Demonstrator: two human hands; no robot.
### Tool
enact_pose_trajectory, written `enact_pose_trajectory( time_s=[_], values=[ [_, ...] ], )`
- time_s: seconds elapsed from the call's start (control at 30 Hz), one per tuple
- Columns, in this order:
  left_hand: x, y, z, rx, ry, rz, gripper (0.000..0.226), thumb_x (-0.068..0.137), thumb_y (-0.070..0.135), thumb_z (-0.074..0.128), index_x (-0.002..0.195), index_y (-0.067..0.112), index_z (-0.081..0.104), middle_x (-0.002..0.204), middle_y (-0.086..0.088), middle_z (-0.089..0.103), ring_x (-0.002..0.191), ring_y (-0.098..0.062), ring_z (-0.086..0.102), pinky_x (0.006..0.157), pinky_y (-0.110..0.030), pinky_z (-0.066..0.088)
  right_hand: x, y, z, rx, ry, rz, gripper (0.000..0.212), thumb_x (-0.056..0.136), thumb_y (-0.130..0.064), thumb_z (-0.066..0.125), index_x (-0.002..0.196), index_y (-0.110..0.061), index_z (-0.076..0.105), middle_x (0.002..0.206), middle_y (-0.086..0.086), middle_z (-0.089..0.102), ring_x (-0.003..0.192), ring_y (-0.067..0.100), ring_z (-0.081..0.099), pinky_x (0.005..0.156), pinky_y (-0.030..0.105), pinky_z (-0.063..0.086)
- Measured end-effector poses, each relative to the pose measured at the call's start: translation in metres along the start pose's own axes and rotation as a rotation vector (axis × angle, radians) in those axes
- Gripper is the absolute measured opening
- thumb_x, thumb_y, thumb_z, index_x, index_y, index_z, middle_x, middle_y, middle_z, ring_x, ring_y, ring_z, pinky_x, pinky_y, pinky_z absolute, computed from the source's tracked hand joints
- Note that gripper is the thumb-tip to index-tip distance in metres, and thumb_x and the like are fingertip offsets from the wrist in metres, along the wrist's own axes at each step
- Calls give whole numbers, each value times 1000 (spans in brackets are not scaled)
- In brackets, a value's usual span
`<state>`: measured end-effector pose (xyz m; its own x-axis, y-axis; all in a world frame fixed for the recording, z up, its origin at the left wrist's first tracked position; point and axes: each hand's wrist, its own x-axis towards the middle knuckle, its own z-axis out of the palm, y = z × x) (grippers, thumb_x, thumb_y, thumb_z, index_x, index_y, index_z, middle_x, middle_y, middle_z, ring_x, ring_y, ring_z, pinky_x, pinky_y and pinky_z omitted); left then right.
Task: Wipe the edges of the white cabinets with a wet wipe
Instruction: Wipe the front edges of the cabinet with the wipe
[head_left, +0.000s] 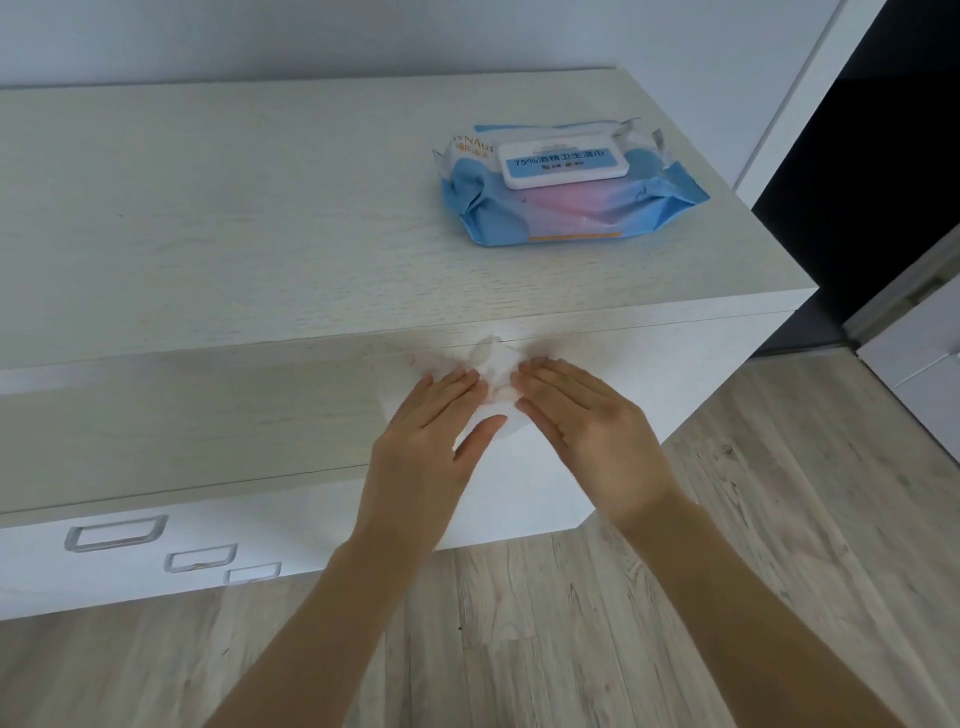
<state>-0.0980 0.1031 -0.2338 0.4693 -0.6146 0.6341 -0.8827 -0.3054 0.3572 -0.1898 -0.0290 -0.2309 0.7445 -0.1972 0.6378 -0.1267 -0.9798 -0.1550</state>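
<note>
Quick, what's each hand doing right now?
Left hand: open, fingers straight, touching the wipe.
Right hand: open, fingers straight, touching the wipe.

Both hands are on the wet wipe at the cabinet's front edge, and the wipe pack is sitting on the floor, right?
Not quite: the head view shows the wet wipe pack lying on the cabinet top. The rest holds: left hand and right hand both rest on the wet wipe at the front edge.
</note>
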Motion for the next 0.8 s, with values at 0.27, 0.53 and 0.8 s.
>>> enact_pose_trajectory(
  time_s=[0.27, 0.53, 0.8],
  values=[
    [-2, -12, -12, -138, -78, -71, 39, 87, 31, 51, 110, 3, 66, 116, -7, 64, 117, -4, 47, 102, -33, 38, -3, -16, -1, 222, -36, 202, 46, 81, -41, 59, 106, -3, 67, 110, 8, 67, 110, 17, 57, 102, 30, 37],
    [-9, -16, -2, -39, 27, -36, 30, 88, 20, 53, 109, 3, 66, 113, -9, 66, 114, -17, 55, 97, -41, 45, -4, -20, 4, 381, 136, 430, 25, 85, -27, 58, 96, -8, 71, 102, 3, 68, 106, 9, 53, 103, 36, 37],
    [-13, -11, -2, -14, 130, -313, 28, 87, 31, 54, 106, 17, 70, 111, -15, 56, 105, -26, 41, 89, -28, 37, -8, -22, 6, 218, 133, 361, 28, 88, -27, 52, 100, -10, 71, 105, 1, 69, 106, 24, 57, 104, 44, 34]
  ],
)
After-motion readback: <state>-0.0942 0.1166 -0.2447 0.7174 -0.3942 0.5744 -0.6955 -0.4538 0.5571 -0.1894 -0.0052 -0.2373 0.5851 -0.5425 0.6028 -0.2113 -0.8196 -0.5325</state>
